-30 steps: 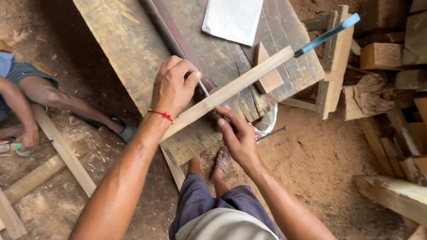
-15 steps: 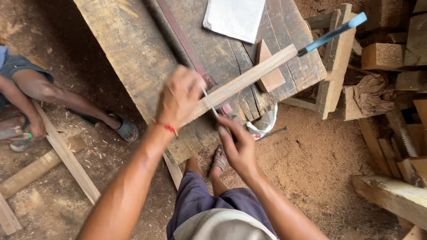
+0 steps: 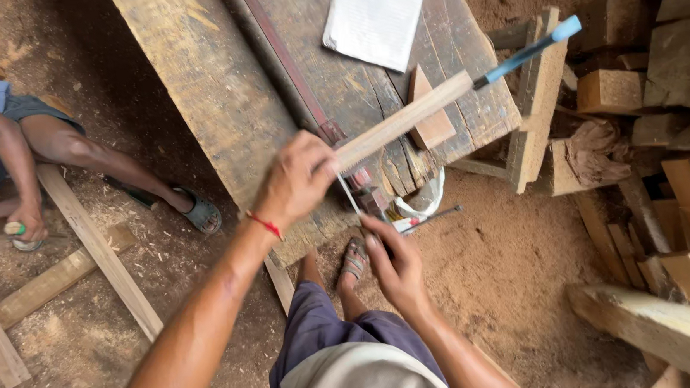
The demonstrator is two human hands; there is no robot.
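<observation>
Fingers of the left hand (image 3: pixel 298 180) are wrapped around the near end of a long pale wooden strip (image 3: pixel 404 120), pinning it slantwise on the weathered grey plank workbench (image 3: pixel 201 92); the strip's far end reaches toward a small tool with a light blue handle (image 3: pixel 529 50) that juts past the bench's edge. The right hand (image 3: pixel 395 265) sits just below, its fingers pinched narrowly on the lower end of a thin metal blade (image 3: pixel 350 198) that rises to meet the strip right beside the left thumb (what kind of blade it is cannot be told at this size). A triangular wooden offcut (image 3: pixel 431 124) lies on the bench touching the strip's underside, and a sheet of white paper (image 3: pixel 374 18) rests farther up the boards. To work the strip cleanly, it seems best to keep the left grip firm and close to the blade so the wood cannot chatter, and to hold the blade square across the strip with light, even pressure, thumb kept off its line. A slip toward the left thumb looks like the main risk. Sandalled feet (image 3: pixel 354 259) stand on the sawdust floor (image 3: pixel 511 264) below, stacked wooden blocks (image 3: pixel 643 88) crowd the right, and another person's legs (image 3: pixel 95 154) rest at the left.
</observation>
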